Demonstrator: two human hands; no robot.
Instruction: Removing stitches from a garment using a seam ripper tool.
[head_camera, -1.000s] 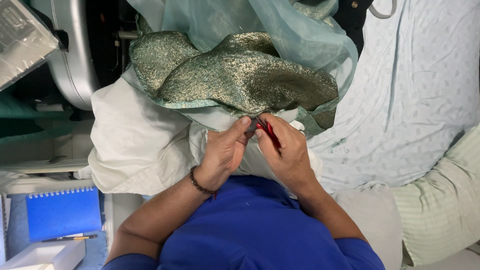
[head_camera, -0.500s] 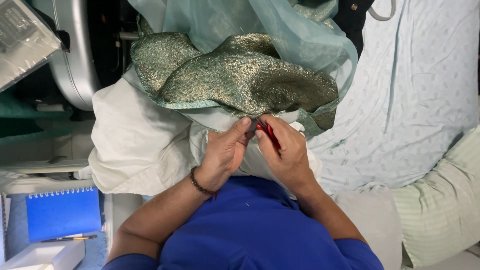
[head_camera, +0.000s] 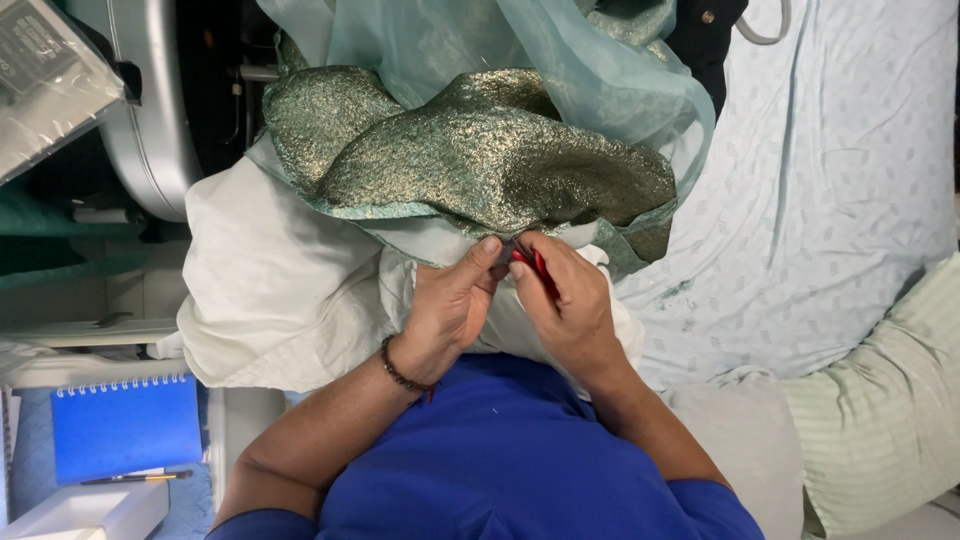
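Note:
A glittery green-gold fabric lies bunched over white cloth in front of me, with sheer pale teal net draped over its far side. My left hand pinches the near edge of the glittery fabric between thumb and fingers. Right beside it, my right hand grips a small red-handled tool whose tip meets the same edge. The tool's working end is hidden by my fingers. A dark bead bracelet sits on my left wrist.
A pale patterned sheet covers the right side, with a striped light-green pillow below it. At the left are a grey machine body, a blue spiral notebook, a pen and a white box.

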